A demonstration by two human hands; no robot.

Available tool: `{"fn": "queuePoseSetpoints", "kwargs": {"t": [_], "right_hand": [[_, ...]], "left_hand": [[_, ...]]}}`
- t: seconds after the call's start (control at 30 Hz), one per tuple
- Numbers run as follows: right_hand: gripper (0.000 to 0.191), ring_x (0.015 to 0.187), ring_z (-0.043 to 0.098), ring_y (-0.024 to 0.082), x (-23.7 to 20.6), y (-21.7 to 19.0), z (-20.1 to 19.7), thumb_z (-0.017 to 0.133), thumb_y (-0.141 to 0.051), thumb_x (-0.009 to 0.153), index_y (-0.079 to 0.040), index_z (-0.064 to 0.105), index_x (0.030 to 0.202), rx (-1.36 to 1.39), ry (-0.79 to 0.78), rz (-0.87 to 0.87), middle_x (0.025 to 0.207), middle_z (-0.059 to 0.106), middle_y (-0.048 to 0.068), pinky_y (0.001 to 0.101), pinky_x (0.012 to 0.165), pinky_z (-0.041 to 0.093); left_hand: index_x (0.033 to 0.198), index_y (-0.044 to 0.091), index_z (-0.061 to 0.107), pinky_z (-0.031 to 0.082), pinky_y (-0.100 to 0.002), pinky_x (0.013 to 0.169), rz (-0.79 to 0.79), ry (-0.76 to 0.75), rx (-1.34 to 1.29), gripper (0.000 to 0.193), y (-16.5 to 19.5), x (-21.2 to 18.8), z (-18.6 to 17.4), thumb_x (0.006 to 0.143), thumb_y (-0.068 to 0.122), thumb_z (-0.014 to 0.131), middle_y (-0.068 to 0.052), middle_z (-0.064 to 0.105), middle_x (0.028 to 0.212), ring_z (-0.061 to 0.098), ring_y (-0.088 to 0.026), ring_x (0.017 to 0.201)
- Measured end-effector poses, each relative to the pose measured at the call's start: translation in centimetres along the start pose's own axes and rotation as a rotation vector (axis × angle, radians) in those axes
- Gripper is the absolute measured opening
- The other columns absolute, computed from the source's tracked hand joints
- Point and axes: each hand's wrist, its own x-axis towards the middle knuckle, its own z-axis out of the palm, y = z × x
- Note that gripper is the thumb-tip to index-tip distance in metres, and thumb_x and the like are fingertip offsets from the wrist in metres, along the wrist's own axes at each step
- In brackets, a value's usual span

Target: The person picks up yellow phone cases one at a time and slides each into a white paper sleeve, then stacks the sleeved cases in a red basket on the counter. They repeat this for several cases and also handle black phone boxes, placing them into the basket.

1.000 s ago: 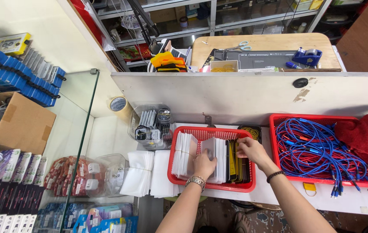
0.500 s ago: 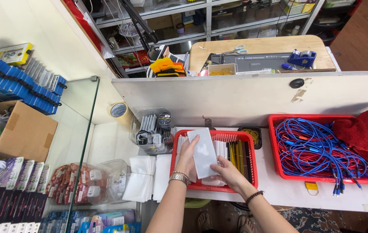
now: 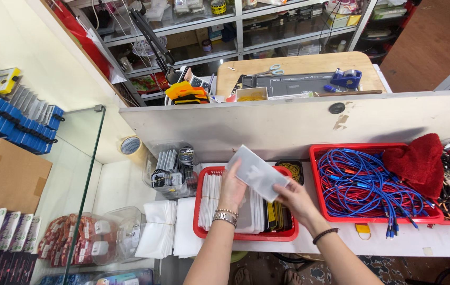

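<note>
1. Head view: a flat translucent white pouch (image 3: 258,179) is held tilted in the air above the small red basket (image 3: 246,234), in front of the white partition board (image 3: 298,122).
2. The pouch is grasped at its left edge by the left hand (image 3: 233,186), fingers curled around it; a metal watch and bracelet are worn on that wrist.
3. Its lower right corner is pinched by the fingers of the right hand (image 3: 294,197), on whose wrist a dark band is seen.
4. Inside the small red basket, upright stacks of similar white pouches (image 3: 211,203) are packed at the left, with darker yellow-edged packets (image 3: 277,215) at the right.
5. A small black tray of yellow rubber bands (image 3: 291,169) is set just behind the basket.
6. Loose white sleeves (image 3: 159,235) are piled on the counter just left of the basket, and a clear box of small packaged items (image 3: 175,169) is placed behind them.
7. To the right, a larger red basket (image 3: 335,214) is filled with coiled blue cables (image 3: 359,187), with a red cloth (image 3: 417,163) laid over its far corner.
8. A roll of tape (image 3: 130,145) is seen near the glass panel at the left.
</note>
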Motion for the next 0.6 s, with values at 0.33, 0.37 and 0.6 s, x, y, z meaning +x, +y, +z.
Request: {"fn": "queuePoseSetpoints", "kwargs": {"t": [0.33, 0.37, 0.6], "right_hand": [[0.026, 0.126, 0.057, 0.021, 0.8, -10.6, -6.2, 0.060, -0.014, 0.097, -0.007, 0.057, 0.122, -0.170, -0.163, -0.397, 0.151, 0.053, 0.009, 0.0376, 0.106, 0.046], [0.034, 0.127, 0.057, 0.022, 0.5, -10.2, -5.8, 0.057, -0.018, 0.097, -0.015, 0.052, 0.131, 0.076, -0.075, -0.271, 0.149, 0.052, 0.010, 0.0389, 0.105, 0.047], [0.052, 0.110, 0.065, 0.017, -2.0, -5.4, -6.3, 0.063, -0.012, 0.095, -0.010, 0.052, 0.146, -0.109, -0.080, -0.026, 0.126, 0.069, 0.009, 0.0371, 0.093, 0.052]], "left_hand": [[0.131, 0.004, 0.062, 0.058, -0.040, 0.094, -0.348, -0.315, 0.448, 0.043, -3.1, -0.8, 1.2, 0.097, 0.030, 0.064, -0.015, 0.071, 0.119, 0.071, -0.023, 0.107], [0.133, 0.005, 0.060, 0.058, -0.039, 0.095, -0.220, -0.246, 0.423, 0.042, -4.3, -0.5, 1.2, 0.095, 0.021, 0.070, -0.010, 0.071, 0.122, 0.071, -0.019, 0.108], [0.117, 0.000, 0.072, 0.057, -0.030, 0.084, 0.038, 0.066, 0.688, 0.039, -11.6, 0.3, 3.7, 0.089, 0.026, 0.079, -0.010, 0.077, 0.109, 0.072, -0.016, 0.096]]}}
